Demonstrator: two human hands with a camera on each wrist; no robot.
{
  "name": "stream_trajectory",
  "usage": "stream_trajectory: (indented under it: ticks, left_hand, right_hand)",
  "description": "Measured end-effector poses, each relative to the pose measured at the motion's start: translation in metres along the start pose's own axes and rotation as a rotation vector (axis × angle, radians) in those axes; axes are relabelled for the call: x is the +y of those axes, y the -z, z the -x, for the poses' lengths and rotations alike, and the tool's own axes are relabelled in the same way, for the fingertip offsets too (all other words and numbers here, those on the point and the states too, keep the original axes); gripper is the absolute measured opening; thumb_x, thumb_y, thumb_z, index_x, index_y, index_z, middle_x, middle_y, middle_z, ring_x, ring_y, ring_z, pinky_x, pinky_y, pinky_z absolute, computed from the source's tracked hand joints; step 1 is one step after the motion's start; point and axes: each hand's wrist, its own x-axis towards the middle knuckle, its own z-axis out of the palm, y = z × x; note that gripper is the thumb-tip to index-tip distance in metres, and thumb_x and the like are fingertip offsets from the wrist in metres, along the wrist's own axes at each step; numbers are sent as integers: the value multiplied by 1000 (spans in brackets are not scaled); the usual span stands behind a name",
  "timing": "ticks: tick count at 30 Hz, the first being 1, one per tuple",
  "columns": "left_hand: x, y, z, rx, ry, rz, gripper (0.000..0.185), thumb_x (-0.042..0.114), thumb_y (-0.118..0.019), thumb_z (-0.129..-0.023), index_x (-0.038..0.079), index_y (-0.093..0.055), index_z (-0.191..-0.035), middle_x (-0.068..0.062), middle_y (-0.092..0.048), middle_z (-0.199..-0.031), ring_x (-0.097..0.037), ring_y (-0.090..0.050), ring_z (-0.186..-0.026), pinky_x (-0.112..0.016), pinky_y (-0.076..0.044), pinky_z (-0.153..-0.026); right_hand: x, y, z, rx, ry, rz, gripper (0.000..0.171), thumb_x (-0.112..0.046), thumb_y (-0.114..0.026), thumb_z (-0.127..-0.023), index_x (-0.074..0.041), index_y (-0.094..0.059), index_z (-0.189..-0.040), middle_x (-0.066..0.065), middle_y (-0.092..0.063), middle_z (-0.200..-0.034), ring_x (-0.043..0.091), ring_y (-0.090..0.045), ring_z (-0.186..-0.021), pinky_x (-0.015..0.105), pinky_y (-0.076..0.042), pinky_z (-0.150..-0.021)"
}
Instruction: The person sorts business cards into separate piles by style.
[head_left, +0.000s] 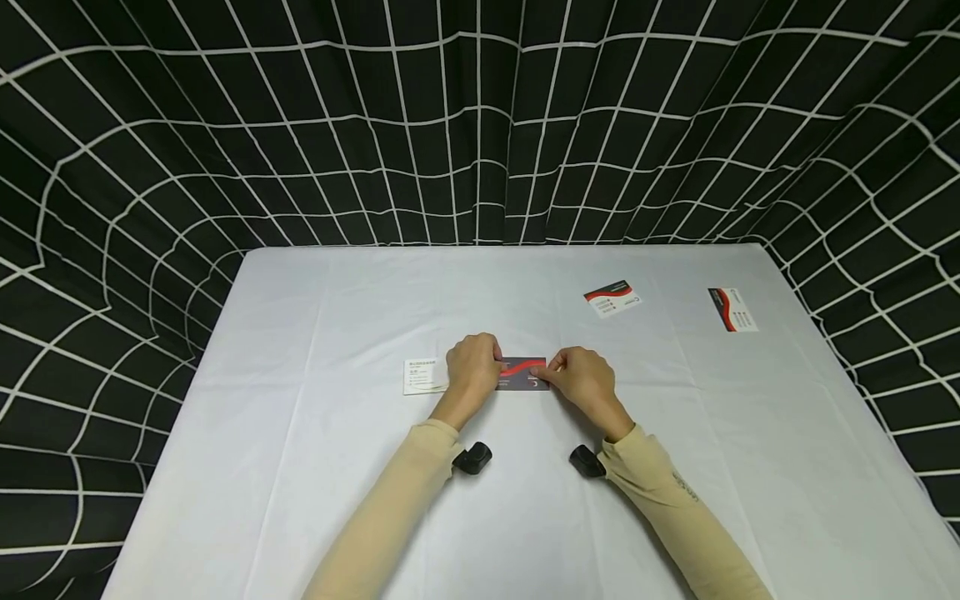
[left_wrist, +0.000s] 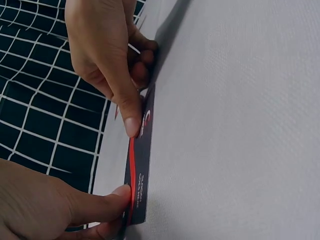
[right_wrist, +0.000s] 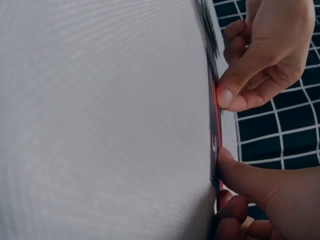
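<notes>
A table (head_left: pixel 300 467) draped in a pale, creased cloth fills the lower middle of the frame. Four cards lie flat on it — a dark card with a red wave (head_left: pixel 522 374) at the centre, a white card (head_left: pixel 424 377) just left of it, and two red-and-black cards toward the upper right, one (head_left: pixel 612 298) nearer centre, one (head_left: pixel 732 309) close to the right edge.

Left card (head_left: pixel 425 376) beside held card (head_left: pixel 522 374); 2 cards (head_left: pixel 612 298) far right.
</notes>
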Motion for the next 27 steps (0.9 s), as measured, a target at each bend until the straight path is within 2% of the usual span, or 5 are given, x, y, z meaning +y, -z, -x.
stream_trajectory:
  ticks: [9, 15, 18, 22, 27]
  left_hand:
    - [5, -1, 3, 9, -44, -16, 17, 15, -75, -86, 9, -67, -72, -3, -67, -67, -19, -63, -61, -36, -50, -59]
    - [20, -3, 2, 46, -99, 61, 15, 19, -70, -91, 9, -72, -81, -1, -68, -70, -10, -53, -55, -27, -42, -55]
    - [33, -12, 1, 45, -158, 106, 13, 18, -69, -92, 7, -73, -87, -2, -70, -76, -9, -52, -54, -23, -40, -52]
    - [55, -30, -3, 26, -223, 149, 15, 14, -66, -94, 3, -71, -103, -6, -69, -87, -13, -60, -71, -22, -46, -60]
    - [75, -51, -19, -64, -202, 253, 40, 14, -61, -97, -2, -54, -133, -15, -61, -124, -25, -57, -117, -32, -45, -99]
  right_hand:
    - [17, 17, -15, -42, 13, -88, 38, -43, -67, -91, -6, -70, -81, -2, -55, -59, 12, -46, -54, 25, -33, -48]
    - [37, 53, -49, 206, -58, -18, 43, -40, -70, -89, -2, -68, -107, 13, -69, -87, 30, -63, -76, 41, -46, -61]
    - [48, 70, -71, 233, -106, 36, 58, -39, -72, -88, 5, -59, -122, 27, -63, -108, 44, -59, -98, 53, -47, -76]
    - [61, 82, -98, 128, -180, 107, 78, -43, -75, -83, 16, -48, -127, 39, -50, -118, 54, -48, -113, 60, -44, -88]
    - [75, 81, -117, 50, -161, 167, 73, -41, -82, -75, 14, -55, -114, 37, -51, -112, 53, -48, -109, 59, -46, -86]
